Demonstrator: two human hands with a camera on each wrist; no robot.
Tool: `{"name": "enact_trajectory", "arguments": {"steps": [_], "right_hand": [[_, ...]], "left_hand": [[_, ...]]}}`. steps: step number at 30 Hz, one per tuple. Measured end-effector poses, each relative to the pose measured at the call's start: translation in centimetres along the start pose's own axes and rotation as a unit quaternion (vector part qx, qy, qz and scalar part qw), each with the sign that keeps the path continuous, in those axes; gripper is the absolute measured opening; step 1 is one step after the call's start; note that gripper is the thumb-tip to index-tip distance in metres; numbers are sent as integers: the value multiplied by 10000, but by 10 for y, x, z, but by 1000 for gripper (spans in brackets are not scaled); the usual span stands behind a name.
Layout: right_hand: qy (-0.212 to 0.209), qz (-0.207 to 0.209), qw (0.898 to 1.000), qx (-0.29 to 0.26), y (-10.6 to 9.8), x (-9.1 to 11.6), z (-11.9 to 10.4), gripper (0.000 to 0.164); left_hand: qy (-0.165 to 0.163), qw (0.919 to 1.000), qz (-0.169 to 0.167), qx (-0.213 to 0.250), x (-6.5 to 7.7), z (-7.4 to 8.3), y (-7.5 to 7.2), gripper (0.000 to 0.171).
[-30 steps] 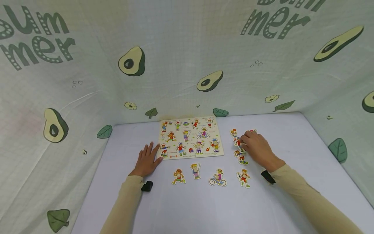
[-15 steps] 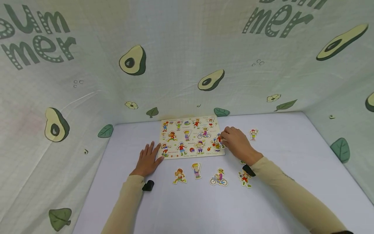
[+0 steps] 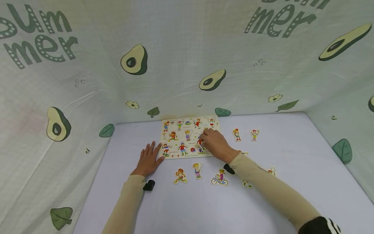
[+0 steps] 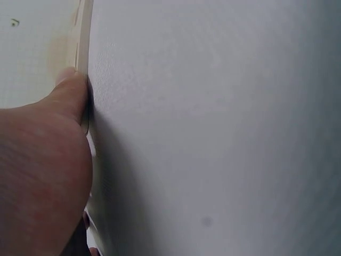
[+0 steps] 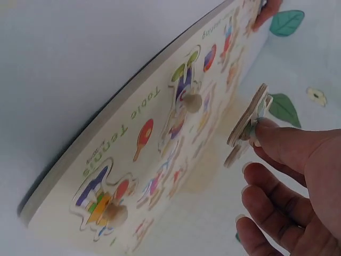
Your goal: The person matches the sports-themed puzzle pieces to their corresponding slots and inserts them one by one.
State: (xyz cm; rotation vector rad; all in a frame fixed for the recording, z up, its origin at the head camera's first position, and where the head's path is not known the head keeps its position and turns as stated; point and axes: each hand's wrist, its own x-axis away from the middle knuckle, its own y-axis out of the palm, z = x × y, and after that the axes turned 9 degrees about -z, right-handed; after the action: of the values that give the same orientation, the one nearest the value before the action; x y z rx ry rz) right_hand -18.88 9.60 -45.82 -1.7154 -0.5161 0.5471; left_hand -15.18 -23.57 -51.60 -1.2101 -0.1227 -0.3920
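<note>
The wooden knob puzzle board (image 3: 193, 130) lies at the back of the table, printed with children playing sports. My left hand (image 3: 147, 161) rests with spread fingers at its lower left corner; in the left wrist view the thumb (image 4: 72, 93) presses on the board's edge. Above the board's right half, my right hand (image 3: 216, 144) pinches a puzzle piece (image 5: 246, 120) between thumb and finger, seen nearly edge-on in the right wrist view. A table tennis piece (image 5: 98, 200) and a batter-like piece (image 5: 184, 85), both with round knobs, sit in the board.
Loose on the table are a runner piece (image 3: 180, 175), a piece with a bat or club (image 3: 197, 171), a cyclist piece (image 3: 219, 178), a ball player piece (image 3: 237, 134) and another figure piece (image 3: 255, 134). The right sleeve (image 3: 271, 187) partly covers several more.
My right hand has picked up a puzzle piece from the group on the right and carried it left over the board. The left hand stays in place.
</note>
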Motion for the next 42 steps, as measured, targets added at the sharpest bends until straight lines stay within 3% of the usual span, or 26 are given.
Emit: {"name": "enact_trajectory", "arguments": {"steps": [17,22,33,42], "right_hand": [[-431,-286,9986,46,23,-41,-36,11],[-481,-424,9977,201,29,-49,-42,10],[-439,-705,9948,594,39,-56,-53,16],[-115,-720,9946,741,42,-63,-59,17]], "left_hand": [[117,9999,37,-52,-6,-9,6,70],[89,9999,28,-77,-4,-4,2,69],[-79,9998,-70,-148,-1,1,-1,68],[-58,9999,-100,-81,-4,-1,1,69]]}}
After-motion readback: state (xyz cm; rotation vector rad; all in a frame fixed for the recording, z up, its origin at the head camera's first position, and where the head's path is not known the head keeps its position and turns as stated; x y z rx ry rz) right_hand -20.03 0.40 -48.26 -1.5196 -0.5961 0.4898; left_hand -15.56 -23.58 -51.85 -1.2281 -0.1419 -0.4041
